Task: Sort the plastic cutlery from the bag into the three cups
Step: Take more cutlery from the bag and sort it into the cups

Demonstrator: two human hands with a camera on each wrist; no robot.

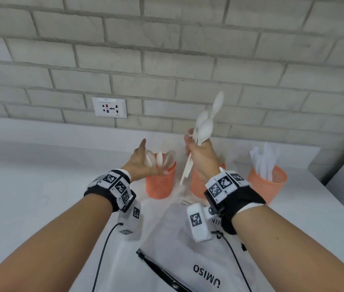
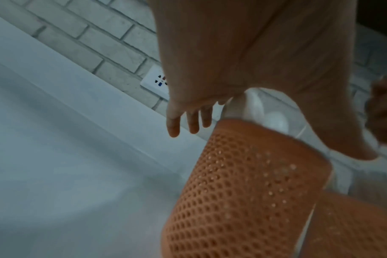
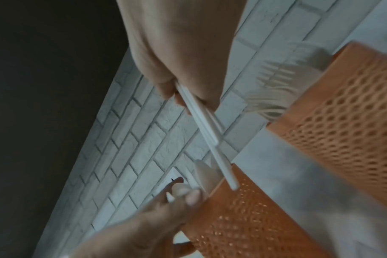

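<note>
I have a bundle of white plastic spoons (image 1: 203,127) in my right hand (image 1: 201,157), raised above the middle cup (image 1: 196,186), which my wrist mostly hides. I judge them very light, stiff but thin enough to snap if bent, and smooth enough to slide past one another, so the place to hold is mid-handle with the fingers wrapped round all of them, which is where that grip is clenched on them. Their long axis runs steeply, bowls up toward the brick wall (image 1: 166,49), handle ends down and left toward the gap left of the middle cup; they splay a little at the top. My left hand (image 1: 143,163) is released, fingers spread and holding nothing, against the rim of the cup left of the middle one (image 1: 159,186), where spoons already stand bowls up. The cup right of the middle one (image 1: 269,184) carries other white cutlery. The bag (image 1: 198,260) lies flat on the worktop (image 1: 40,175) in front of the middle cup.
</note>
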